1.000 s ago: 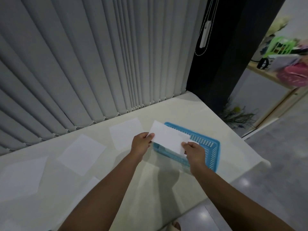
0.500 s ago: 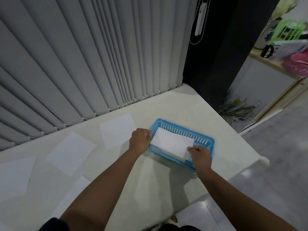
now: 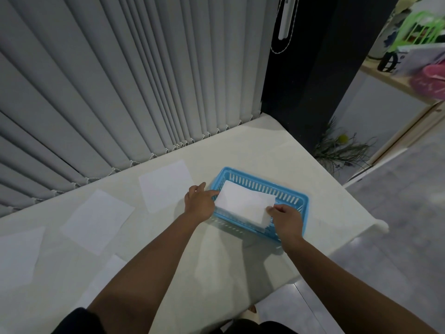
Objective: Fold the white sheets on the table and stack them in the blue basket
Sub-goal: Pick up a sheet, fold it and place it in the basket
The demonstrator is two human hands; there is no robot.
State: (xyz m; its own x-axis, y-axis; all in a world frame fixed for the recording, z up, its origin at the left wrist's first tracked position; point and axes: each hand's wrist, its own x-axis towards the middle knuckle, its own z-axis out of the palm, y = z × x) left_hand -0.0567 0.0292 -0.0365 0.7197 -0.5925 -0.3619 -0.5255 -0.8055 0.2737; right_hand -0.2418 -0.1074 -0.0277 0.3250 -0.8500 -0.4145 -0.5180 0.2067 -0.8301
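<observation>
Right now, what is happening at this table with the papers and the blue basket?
A person is setting a folded white sheet into the blue basket at the right side of the table. The left hand holds the sheet's left end and the right hand its right corner. The sheet sits over the basket, on other white paper already inside. Several unfolded sheets lie flat on the table to the left, not yet folded.

No text, label, brand or number can be read on anything here.
</observation>
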